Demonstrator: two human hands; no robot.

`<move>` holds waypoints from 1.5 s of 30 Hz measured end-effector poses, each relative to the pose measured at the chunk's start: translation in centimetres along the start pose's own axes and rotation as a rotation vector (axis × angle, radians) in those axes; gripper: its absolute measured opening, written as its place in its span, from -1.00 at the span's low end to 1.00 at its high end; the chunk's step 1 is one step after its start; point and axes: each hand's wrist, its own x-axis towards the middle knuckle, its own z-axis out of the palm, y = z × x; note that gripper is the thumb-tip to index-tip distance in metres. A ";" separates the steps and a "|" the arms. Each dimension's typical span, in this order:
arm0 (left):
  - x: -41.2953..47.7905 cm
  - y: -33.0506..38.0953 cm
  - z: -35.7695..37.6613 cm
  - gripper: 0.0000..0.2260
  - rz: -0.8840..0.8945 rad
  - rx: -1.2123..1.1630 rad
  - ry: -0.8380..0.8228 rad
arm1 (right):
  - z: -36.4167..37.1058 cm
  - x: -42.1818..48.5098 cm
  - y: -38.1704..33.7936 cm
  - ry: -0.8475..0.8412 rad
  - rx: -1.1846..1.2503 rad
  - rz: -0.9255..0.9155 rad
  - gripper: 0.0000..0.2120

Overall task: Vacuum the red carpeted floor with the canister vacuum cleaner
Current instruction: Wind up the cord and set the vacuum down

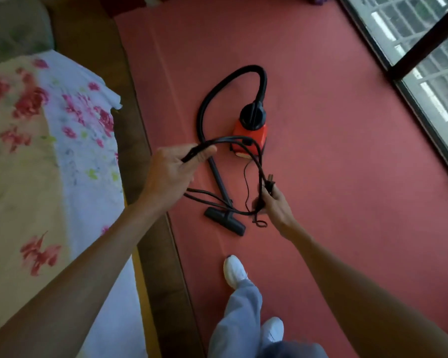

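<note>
Notes canister vacuum cleaner [250, 130] parked on red carpet [321, 177]. Finds left grip [176, 169] clamped round looped power cord [259, 165], right grip [277, 202] pinching cord near plug [270, 182]. Judges setup stage only: plugging in, all vacuuming outstanding.

No text, brand, number or sign can be read anywhere. A pale patch on the near end of the red canister vacuum cleaner [249, 136] may be a label, but it is too blurred to read.
</note>
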 end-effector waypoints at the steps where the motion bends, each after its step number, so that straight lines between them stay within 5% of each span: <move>1: 0.9 -0.7 -0.4 -0.45 -0.047 -0.015 0.057 | 0.0 0.1 -0.6 -0.005 -0.016 0.008 -0.81; 5: 3.6 -3.3 -1.2 -0.43 -0.214 -0.061 0.283 | -1.1 0.2 -3.5 0.053 -0.073 0.006 -0.75; 9: 5.3 -6.0 0.6 -0.63 -0.524 -0.048 0.440 | -3.8 0.2 -7.5 0.097 0.070 0.076 -0.83; 18: 3.4 -8.9 19.7 -0.85 -1.179 -0.463 0.365 | -14.7 1.5 -13.0 -0.175 0.483 0.246 -0.75; 23: 2.6 -6.6 31.2 -0.53 -1.415 -0.730 0.316 | -21.1 1.1 -13.4 -0.265 0.794 0.375 -0.63; 26: 2.6 -4.2 36.5 -0.29 -1.551 -1.006 0.138 | -23.4 1.3 -12.9 -0.363 1.010 0.441 -0.59; 29: 3.0 -3.2 40.2 -0.14 -1.540 -1.375 0.091 | -25.3 1.6 -11.9 -0.435 1.088 0.484 -0.61; 32: 4.6 -2.7 41.2 -0.63 -1.356 -1.605 0.402 | -28.2 2.4 -10.6 -0.486 1.148 0.537 -0.61; 34: 5.7 -3.2 40.6 -0.93 -1.306 -1.520 0.526 | -29.6 2.8 -10.7 -0.417 1.081 0.530 -0.69; 40: 7.7 -5.2 35.6 -0.92 -1.289 -1.084 0.490 | -30.3 4.2 -9.3 -0.083 0.947 0.446 -0.75; 45: 7.1 -6.8 30.9 -0.80 -1.218 -0.742 0.610 | -26.8 6.2 -6.7 0.099 0.391 0.257 -0.98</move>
